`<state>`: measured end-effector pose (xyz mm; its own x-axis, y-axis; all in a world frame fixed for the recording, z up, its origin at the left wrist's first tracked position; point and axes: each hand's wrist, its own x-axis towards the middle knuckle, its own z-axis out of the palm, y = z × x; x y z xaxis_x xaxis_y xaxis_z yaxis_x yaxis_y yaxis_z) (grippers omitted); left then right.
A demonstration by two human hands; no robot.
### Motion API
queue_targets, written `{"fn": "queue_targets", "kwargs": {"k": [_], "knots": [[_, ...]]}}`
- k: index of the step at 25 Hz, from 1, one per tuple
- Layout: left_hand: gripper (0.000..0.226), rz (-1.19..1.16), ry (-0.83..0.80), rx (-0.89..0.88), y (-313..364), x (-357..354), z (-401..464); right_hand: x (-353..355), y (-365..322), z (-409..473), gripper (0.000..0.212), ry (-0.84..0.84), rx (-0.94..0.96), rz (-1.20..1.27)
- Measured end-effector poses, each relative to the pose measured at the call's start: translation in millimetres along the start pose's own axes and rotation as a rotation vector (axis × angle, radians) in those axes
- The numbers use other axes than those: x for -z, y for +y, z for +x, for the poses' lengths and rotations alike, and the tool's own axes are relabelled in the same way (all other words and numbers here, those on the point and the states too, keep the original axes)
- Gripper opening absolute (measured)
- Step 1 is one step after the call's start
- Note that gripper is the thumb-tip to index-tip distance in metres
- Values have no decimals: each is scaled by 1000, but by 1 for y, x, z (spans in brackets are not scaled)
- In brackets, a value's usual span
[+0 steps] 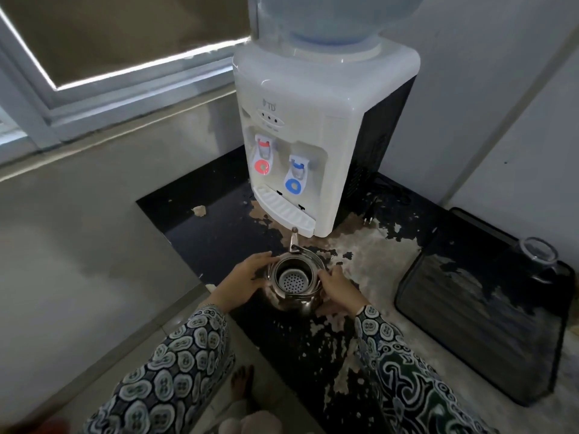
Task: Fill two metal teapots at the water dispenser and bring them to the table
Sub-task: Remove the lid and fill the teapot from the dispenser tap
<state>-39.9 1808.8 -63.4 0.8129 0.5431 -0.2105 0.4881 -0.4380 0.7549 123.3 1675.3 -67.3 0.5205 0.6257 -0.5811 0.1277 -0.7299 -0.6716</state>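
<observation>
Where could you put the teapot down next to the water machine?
There is bare room on the dark counter left of the water dispenser, out to its front edge. Right of the teapot, a pale worn patch is free too. Further right it is crowded: a black tray with a glass jar.

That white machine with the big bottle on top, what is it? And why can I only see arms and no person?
The camera sits on the person's head and looks down, so you see only their patterned sleeves and hands. The white machine is a water dispenser with a big water bottle upside down on top. It has a red tap and a blue tap. The left hand and right hand hold an open metal teapot from both sides, in front of the dispenser and not yet under a tap. Inside you can see its strainer with little holes. A black tray lies to the right.
</observation>
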Motion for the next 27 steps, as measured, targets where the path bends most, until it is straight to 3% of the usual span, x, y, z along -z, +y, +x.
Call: {"fn": "queue_targets", "kwargs": {"k": [4, 7, 9, 12, 17, 19, 22, 25, 27], "knots": [[41, -54, 199, 16, -10, 19, 18, -24, -39, 4, 60, -95, -165, 424], [39, -143, 296, 57, -20, 27, 20, -40, -63, 13, 64, -131, -187, 409], [53, -207, 249, 66, -26, 28, 18, -44, -73, 21, 64, -151, -178, 383], [89, -69, 175, 9, -34, 26, 15, -44, -77, 36, 64, -73, -86, 83], [102, -83, 108, -65, -52, 44, 28, -50, -84, 49, 64, 400, 432, -284], [104, -103, 13, -84, -58, 60, 37, -50, -86, 50, 56, 404, 550, -514], [87, -60, -53, -156, -79, 94, 54, -59, -90, 49, 42, 334, 612, -675], [82, -129, -50, -133, -94, 102, 50, -63, -72, 45, 57, 297, 629, -713], [97, -174, -88, -129, -98, 90, 42, -67, -63, 44, 62, 331, 625, -754]]}}
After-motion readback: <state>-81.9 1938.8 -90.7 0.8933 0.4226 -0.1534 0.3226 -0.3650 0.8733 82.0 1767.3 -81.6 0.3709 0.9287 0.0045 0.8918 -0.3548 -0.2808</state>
